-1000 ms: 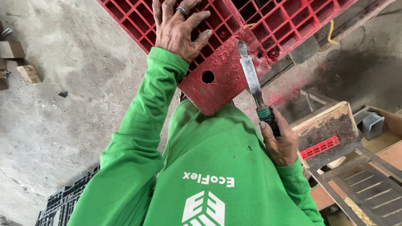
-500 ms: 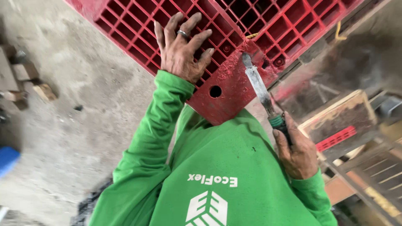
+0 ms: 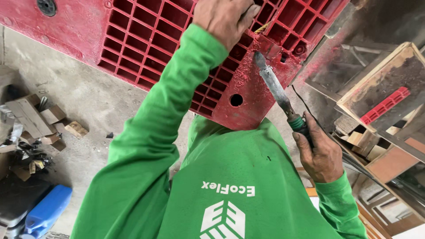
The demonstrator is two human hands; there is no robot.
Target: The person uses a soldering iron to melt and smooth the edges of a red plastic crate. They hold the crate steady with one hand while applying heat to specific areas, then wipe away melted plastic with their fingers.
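Note:
A red plastic grid pallet (image 3: 146, 40) stands tilted against my body, its solid corner with a round hole near my chest. My left hand (image 3: 221, 17), in a green sleeve, lies on the grid near the top edge with its fingers curled into the cells. My right hand (image 3: 321, 155) is closed around the green handle of a flat-bladed metal tool (image 3: 276, 90). The blade points up and left, and its tip touches the pallet at a rib beside the corner block. Red crumbs cover the pallet around the tip. A dark cord runs from the handle.
Wood scraps (image 3: 40, 119) lie on the concrete floor at the left, with a blue plastic container (image 3: 46, 212) below them. At the right stands a wooden box (image 3: 354, 95) holding a red plastic piece (image 3: 385, 104), with more boards and frames beneath it.
My left hand went from flat with spread fingers to curled on the grid. The pallet now fills more of the view. The blade tip stays on the pallet by the corner.

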